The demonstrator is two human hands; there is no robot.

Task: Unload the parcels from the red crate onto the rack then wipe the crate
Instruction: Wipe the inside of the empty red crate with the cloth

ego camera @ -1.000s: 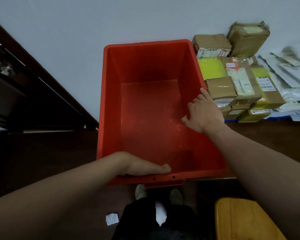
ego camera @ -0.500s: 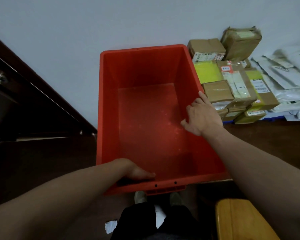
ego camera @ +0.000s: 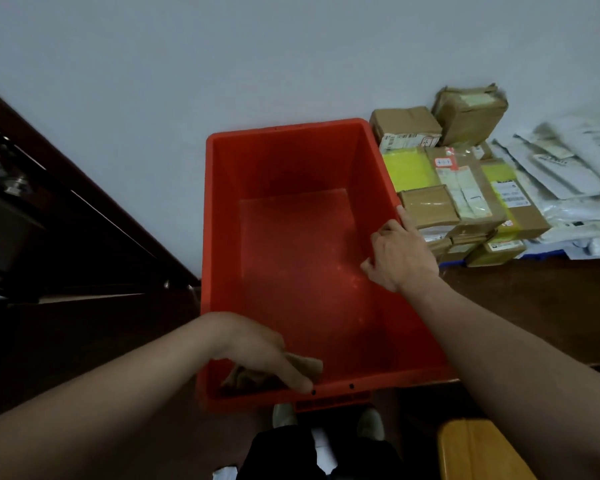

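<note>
Our left hand [ego camera: 257, 355] holds cloth [ego camera: 309, 367] against crate [ego camera: 291, 161] near wall | our right hand [ego camera: 400, 258] grips its right rim | parcels [ego camera: 465, 188] piled just beside

Views: one.
Head view: wide-angle camera worn on the person's head, facing forward and steeply down.
Range: close above the red crate [ego camera: 291, 161], whose open inside fills mid-frame.
Frame edges: wall [ego camera: 222, 64] across the top, parcels [ego camera: 440, 188] at right, the person's shoes [ego camera: 284, 414] directly below at the bottom. Both arms [ego camera: 101, 410] enter from the bottom corners.
</note>
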